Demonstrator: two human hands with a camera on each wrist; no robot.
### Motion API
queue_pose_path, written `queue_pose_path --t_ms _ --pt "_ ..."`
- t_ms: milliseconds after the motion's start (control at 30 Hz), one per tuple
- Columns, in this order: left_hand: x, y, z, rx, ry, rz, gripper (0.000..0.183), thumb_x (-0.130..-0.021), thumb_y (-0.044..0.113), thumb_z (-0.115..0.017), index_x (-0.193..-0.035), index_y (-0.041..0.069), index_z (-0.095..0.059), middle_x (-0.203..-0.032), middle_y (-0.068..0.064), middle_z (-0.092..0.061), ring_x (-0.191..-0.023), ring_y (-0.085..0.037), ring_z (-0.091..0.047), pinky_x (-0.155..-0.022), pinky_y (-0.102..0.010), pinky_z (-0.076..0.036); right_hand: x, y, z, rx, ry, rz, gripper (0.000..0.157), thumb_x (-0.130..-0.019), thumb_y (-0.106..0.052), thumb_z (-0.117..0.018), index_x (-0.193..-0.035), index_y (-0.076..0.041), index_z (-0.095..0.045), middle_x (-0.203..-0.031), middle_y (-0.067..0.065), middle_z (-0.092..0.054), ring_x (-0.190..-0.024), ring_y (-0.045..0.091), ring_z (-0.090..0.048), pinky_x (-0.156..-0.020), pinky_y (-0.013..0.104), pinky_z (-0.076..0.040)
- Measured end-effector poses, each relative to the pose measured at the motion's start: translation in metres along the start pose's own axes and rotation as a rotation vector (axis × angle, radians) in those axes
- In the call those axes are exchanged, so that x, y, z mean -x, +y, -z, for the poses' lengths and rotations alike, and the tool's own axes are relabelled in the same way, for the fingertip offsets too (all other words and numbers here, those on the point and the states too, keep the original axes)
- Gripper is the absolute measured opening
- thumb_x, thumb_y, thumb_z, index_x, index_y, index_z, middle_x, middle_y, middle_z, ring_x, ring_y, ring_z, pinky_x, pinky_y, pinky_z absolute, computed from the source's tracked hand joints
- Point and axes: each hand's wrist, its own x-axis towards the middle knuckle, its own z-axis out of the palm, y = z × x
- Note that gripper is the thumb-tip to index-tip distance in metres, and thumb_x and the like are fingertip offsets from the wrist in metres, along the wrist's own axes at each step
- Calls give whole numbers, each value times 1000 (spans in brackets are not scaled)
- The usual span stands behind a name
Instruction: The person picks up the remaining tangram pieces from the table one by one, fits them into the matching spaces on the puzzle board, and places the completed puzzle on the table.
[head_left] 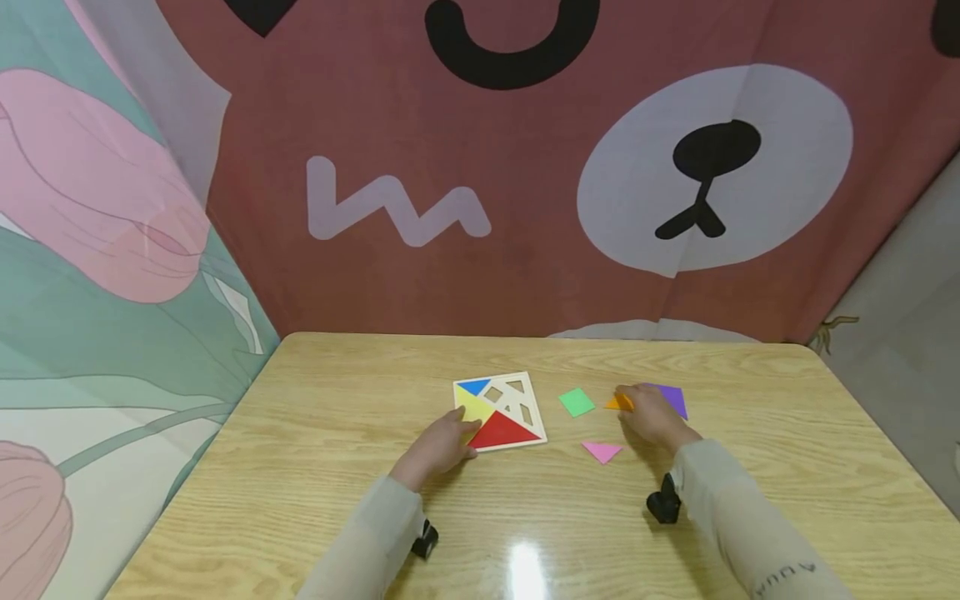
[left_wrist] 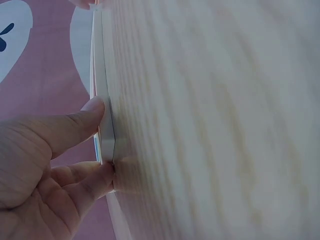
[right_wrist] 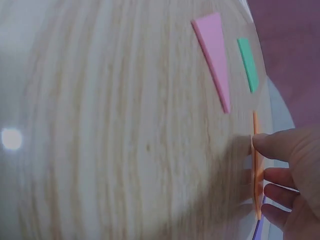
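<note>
Puzzle tray [head_left: 527,397], pale and flat, lies on the wood-grained table [head_left: 337,408]; we see the left hand [head_left: 442,446] grip its near left corner, its thumb on the side wall in the left wrist view. Off the tray's near right lies a flat pink triangle [head_left: 603,451]. The tray holds a red triangle [head_left: 504,432], yellow triangle [head_left: 472,404] and blue triangle [head_left: 474,387], plus four cutouts only the head view shows us. Right of the tray lies a green square [head_left: 577,402]; farther right, the right hand [head_left: 651,414] pinches an orange triangle [head_left: 615,403], beside a purple piece [head_left: 675,398]. Beyond the tray hangs printed cloth [head_left: 525,292].
</note>
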Motion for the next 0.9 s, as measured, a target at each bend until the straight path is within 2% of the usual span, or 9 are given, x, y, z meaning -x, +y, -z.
queue_pose_path --t_ms 133,400,600,900 --pt "0 0 1 16 -6 10 45 -80 23 -61 -122 9 -51 -129 -20 -36 -119 -32 -33 -95 -41 -29 -2 3 0 10 -3 -11 35 -77 -4 -60 -109 7 -52 -102 27 -50 -96 43 -43 -81 52 -35" --pt "-1 0 0 14 -10 23 45 -80 23 -62 -121 10 -52 -130 -18 -36 -119 -31 -33 -94 -41 -30 -6 1 4 55 18 33 21 -72 0 -65 -92 4 -59 -83 13 -51 -79 33 -49 -71 45 -41" --pt "1 0 0 27 -4 8 45 -79 22 -62 -121 9 -52 -130 -20 -36 -119 -32 -32 -95 -41 -29 -8 1 5 -3 -22 -31 16 -71 0 -65 -84 5 -57 -79 12 -49 -76 30 -48 -69 42 -42" --pt "1 -1 0 29 0 10 45 -79 21 -62 -121 9 -51 -130 -19 -36 -119 -32 -32 -95 -40 -29 -10 -4 6 -47 -53 -101 18 -68 0 -67 -82 4 -57 -76 14 -50 -72 27 -48 -68 41 -42"
